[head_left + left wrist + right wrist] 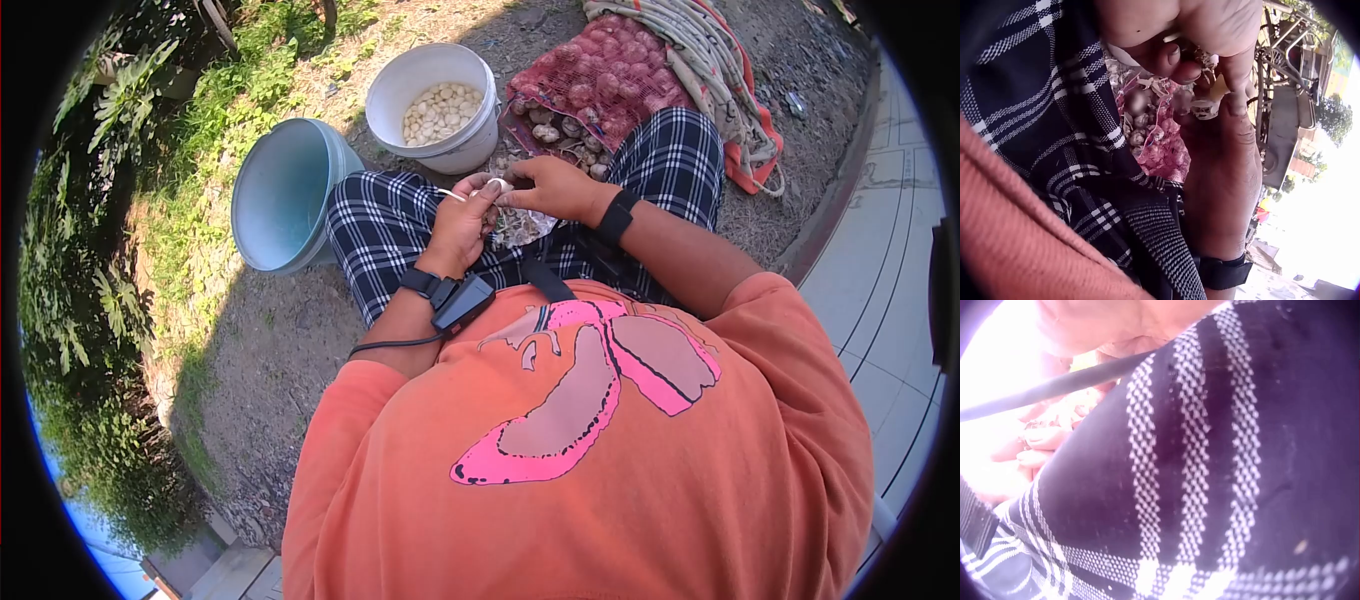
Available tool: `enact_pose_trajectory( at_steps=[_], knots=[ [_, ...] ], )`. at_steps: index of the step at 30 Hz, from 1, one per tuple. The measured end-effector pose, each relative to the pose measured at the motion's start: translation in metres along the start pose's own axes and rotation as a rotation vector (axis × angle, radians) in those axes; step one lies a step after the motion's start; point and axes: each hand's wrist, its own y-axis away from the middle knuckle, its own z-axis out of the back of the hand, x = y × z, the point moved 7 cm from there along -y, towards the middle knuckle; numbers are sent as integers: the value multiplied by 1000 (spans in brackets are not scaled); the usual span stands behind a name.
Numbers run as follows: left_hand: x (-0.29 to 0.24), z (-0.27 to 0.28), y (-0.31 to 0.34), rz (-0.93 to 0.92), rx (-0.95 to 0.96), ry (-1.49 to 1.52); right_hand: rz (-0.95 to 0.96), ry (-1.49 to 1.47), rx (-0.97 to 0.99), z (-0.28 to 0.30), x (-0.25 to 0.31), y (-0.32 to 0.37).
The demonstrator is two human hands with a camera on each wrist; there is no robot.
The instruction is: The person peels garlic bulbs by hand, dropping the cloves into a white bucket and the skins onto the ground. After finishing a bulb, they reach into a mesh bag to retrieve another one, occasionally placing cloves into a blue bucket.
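Note:
Both hands meet above the lap in the head view. The left hand pinches a small whitish piece, probably garlic, and a thin white stick-like thing juts from beside its fingers. From the other side the right hand holds the same piece between thumb and fingers. In the left wrist view, pale papery skin shows between the left hand and the right hand. The right wrist view is overexposed around the right hand; a blurred grey bar crosses below it.
Beyond the knees stand a white bucket holding peeled cloves and, left of it, an empty bluish bucket. A red net bag of bulbs lies beside a pale cloth. Peelings lie in the lap.

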Motion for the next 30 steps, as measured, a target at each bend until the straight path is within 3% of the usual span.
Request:
enact_pose_trajectory(
  at_steps=[7,12,14,18,21,23,30],
  knots=[
    [3,4,-4,-33,-10,-63,-112,151,71,0,-4,2],
    [-2,6,-5,-184,-85,-194,-160,193,87,-1,-6,3],
    [-4,4,-4,-163,-86,-150,-122,-145,-2,-1,-10,0],
    [-1,12,-5,-84,-94,-13,-73,-249,-28,3,-13,0],
    [0,10,-6,-21,-35,111,0,-246,61,-1,-4,0],
    [1,12,-8,-21,-17,157,-8,75,-1,4,-3,0],
    [2,13,-10,-14,69,254,276,295,-277,10,-9,-1]
  ],
)
